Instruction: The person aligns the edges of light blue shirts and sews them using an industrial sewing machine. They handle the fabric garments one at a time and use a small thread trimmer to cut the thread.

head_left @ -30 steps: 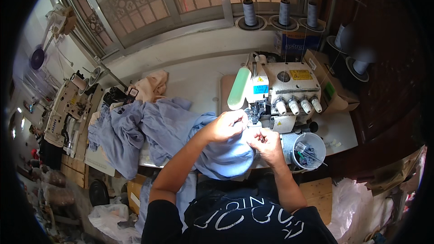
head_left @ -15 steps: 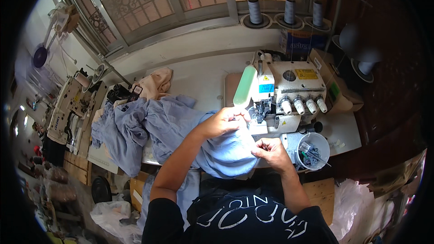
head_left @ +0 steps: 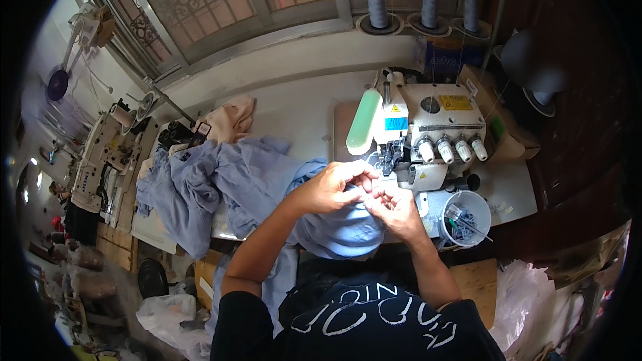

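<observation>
A light blue cloth garment (head_left: 338, 235) is bunched across the front of the sewing table, brightly lit near the machine. My left hand (head_left: 332, 187) is closed in a pinch on its upper edge. Close against it, my right hand (head_left: 396, 212) pinches the cloth edge too, fingertips nearly touching the left ones. What lies between the fingertips is too small to make out. Just beyond my hands stands a white overlock sewing machine (head_left: 438, 117), its needle and presser foot area (head_left: 391, 159) under a bright lamp with a pale green housing (head_left: 364, 122).
More blue cloth (head_left: 187, 194) and a peach cloth (head_left: 231, 115) lie to the left. A white bucket (head_left: 483, 234) of scraps with a metal tool hangs at right. Thread cones (head_left: 377, 10) stand behind the machine, a cardboard box (head_left: 511, 137) beside it. Another sewing machine (head_left: 100, 160) is far left.
My right hand has moved up and left to meet my left hand at the cloth edge. The cloth's right side has shifted slightly with it.
</observation>
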A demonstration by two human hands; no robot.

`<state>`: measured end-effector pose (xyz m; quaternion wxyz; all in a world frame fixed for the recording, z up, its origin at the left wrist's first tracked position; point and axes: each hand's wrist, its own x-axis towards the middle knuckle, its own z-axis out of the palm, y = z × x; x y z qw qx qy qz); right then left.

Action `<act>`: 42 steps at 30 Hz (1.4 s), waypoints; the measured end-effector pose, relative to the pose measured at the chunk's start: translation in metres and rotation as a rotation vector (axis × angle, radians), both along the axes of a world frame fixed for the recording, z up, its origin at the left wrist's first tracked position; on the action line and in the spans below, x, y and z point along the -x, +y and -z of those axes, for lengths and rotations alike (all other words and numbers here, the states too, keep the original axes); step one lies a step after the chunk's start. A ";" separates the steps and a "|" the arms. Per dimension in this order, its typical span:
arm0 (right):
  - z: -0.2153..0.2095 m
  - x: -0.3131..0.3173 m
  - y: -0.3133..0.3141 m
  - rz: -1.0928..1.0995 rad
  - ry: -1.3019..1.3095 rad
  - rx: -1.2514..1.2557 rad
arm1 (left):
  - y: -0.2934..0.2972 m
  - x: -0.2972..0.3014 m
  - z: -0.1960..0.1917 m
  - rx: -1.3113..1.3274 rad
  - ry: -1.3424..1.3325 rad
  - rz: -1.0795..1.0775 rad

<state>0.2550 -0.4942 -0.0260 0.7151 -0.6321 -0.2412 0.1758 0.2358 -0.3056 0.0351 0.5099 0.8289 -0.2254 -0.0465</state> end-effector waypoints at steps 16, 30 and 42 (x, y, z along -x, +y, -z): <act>0.003 0.016 0.006 0.285 -0.498 0.130 | -0.016 0.053 0.028 -0.333 -0.339 -0.460; -0.046 -0.007 -0.150 0.358 -0.625 1.193 | -0.020 0.047 0.044 0.147 0.102 -0.515; -0.006 -0.003 -0.132 0.277 -0.775 1.296 | -0.010 0.051 0.037 0.118 0.151 -0.493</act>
